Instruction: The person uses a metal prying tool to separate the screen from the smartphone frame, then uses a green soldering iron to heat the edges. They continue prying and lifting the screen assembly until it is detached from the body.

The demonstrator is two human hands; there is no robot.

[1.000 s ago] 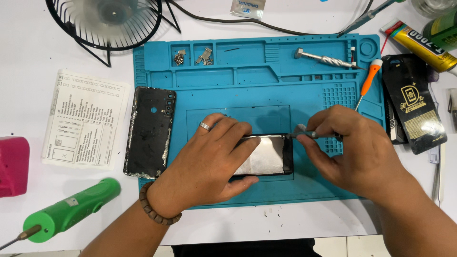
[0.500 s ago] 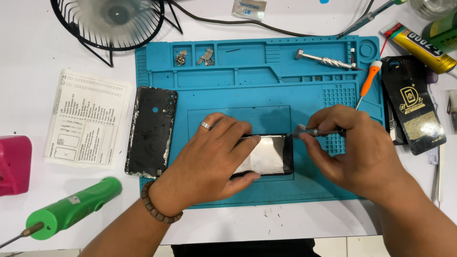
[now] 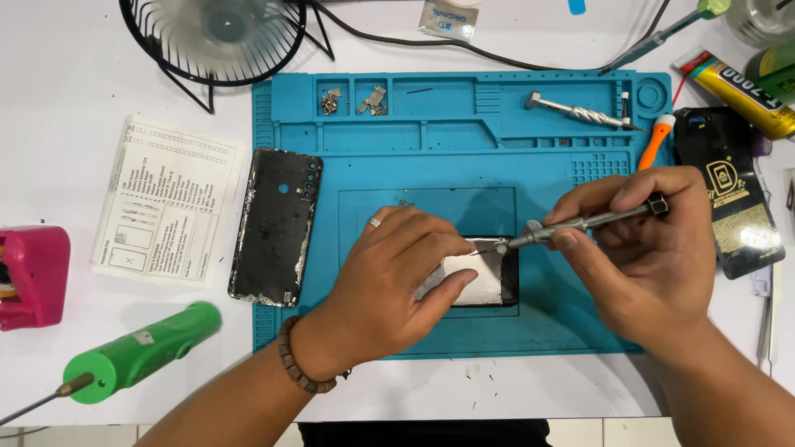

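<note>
L hand [image 3: 396, 285] pressed flat on opened phone [image 3: 484, 277], at centre of blue mat [image 3: 464, 157] on worktop. R hand [image 3: 642, 248] pinches metal screwdriver [image 3: 580, 222]; tip at phone's top edge. Risk: tip slips off screw w/ side pressure, scratches board, or tiny screw rolls away. Driver long axis runs upper-R to lower-L, tip pointing L; phone long axis L–R.

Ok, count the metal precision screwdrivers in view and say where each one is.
2. One screwdriver is in the right hand, tip at the opened phone. A spare screwdriver lies in the blue mat's top tray.
</note>
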